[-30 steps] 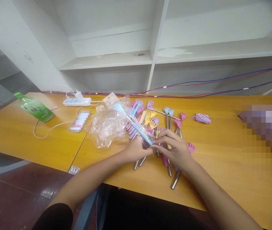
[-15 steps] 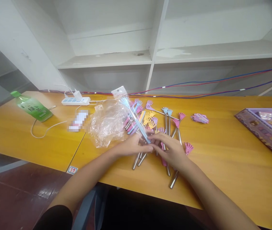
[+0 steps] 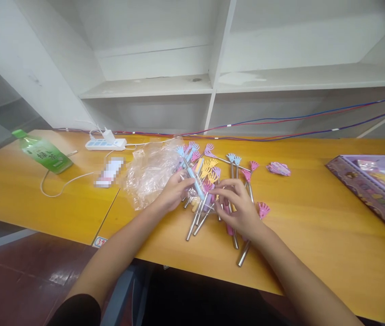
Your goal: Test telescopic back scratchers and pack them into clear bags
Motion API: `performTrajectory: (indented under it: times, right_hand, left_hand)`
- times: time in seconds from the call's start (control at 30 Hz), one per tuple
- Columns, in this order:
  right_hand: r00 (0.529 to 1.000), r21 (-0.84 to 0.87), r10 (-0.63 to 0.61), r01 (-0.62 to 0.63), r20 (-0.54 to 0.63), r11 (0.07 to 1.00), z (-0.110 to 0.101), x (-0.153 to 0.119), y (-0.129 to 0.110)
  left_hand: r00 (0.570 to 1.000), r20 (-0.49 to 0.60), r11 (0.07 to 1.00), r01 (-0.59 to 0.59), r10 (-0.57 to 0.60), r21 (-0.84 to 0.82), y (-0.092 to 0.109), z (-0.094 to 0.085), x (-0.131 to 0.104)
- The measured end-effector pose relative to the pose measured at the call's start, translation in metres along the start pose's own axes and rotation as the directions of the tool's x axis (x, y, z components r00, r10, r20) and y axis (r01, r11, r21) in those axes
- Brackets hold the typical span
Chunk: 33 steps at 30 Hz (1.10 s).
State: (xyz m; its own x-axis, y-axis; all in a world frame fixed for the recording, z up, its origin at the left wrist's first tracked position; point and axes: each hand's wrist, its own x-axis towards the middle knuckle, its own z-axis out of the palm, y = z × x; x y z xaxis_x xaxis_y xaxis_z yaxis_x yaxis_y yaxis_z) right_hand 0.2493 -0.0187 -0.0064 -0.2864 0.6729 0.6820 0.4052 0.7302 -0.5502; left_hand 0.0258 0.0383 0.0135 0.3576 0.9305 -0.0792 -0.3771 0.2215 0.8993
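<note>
The left hand (image 3: 174, 190) grips the blue scratcher (image 3: 197, 187); the right hand (image 3: 238, 206) pinches its clear bag (image 3: 208, 208), which may tear if pulled too strongly.

The held back scratcher (image 3: 197, 185) is light blue; other back scratchers (image 3: 206, 170) are pink, yellow, lilac, blue; table (image 3: 314, 231) orange-yellow; bottle (image 3: 45, 155) green.
</note>
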Motion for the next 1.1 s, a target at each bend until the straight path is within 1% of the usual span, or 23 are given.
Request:
performTrajectory:
  times: [0.1, 0.17, 0.27, 0.33, 0.43, 0.5, 0.6, 0.73, 0.97, 1.03, 1.1]
  right_hand:
    - [0.993, -0.042, -0.116, 0.116, 0.0, 0.992, 0.0, 0.001, -0.001]
    - [0.986, -0.055, -0.167, 0.168, 0.012, 0.984, -0.001, 0.001, -0.003]
    - [0.978, -0.058, -0.205, 0.207, 0.034, 0.977, -0.004, 0.004, -0.006]
    - [0.979, -0.04, -0.199, 0.201, 0.045, 0.979, -0.005, 0.007, -0.008]
    - [0.987, 0.028, -0.152, 0.151, 0.045, 0.988, -0.005, 0.009, -0.011]
    - [0.994, 0.06, -0.104, 0.102, 0.029, 0.993, -0.003, 0.008, -0.012]
    - [0.999, 0.061, -0.024, 0.023, 0.026, 0.998, -0.001, 0.007, -0.012]
    - [0.998, 0.035, 0.06, -0.06, 0.02, 0.998, 0.002, 0.006, -0.014]
    - [0.985, 0.05, 0.174, -0.173, -0.003, 0.984, 0.007, 0.006, -0.013]
    - [0.978, 0.047, 0.208, -0.208, -0.003, 0.977, 0.007, 0.006, -0.011]
    - [0.971, 0.06, 0.241, -0.24, -0.003, 0.969, 0.007, 0.006, -0.01]
  left_hand:
    - [1.0, -0.023, 1.0, 0.009, -0.009, 0.005, -0.001, 0.001, -0.001]
    - [1.0, -0.026, 1.0, 0.007, -0.007, -0.002, -0.003, 0.002, -0.001]
    - [1.0, -0.025, 1.0, -0.006, 0.006, -0.01, -0.005, 0.004, -0.001]
    - [1.0, -0.02, 1.0, -0.009, 0.009, -0.003, -0.007, 0.006, -0.002]
    - [1.0, 0.001, 1.0, -0.009, 0.009, 0.022, -0.011, 0.008, -0.002]
    - [0.999, 0.023, 0.999, -0.035, 0.034, 0.042, -0.015, 0.009, -0.003]
    - [0.995, 0.052, 0.993, -0.084, 0.08, 0.077, -0.022, 0.01, -0.003]
    - [0.992, 0.066, 0.986, -0.112, 0.104, 0.127, -0.026, 0.01, -0.005]
    - [0.993, 0.085, 0.993, -0.084, 0.077, 0.088, -0.024, 0.017, -0.01]
    - [0.993, 0.097, 0.993, -0.072, 0.063, 0.089, -0.025, 0.016, -0.01]
    - [0.99, 0.134, 0.992, -0.06, 0.045, 0.109, -0.026, 0.013, -0.01]
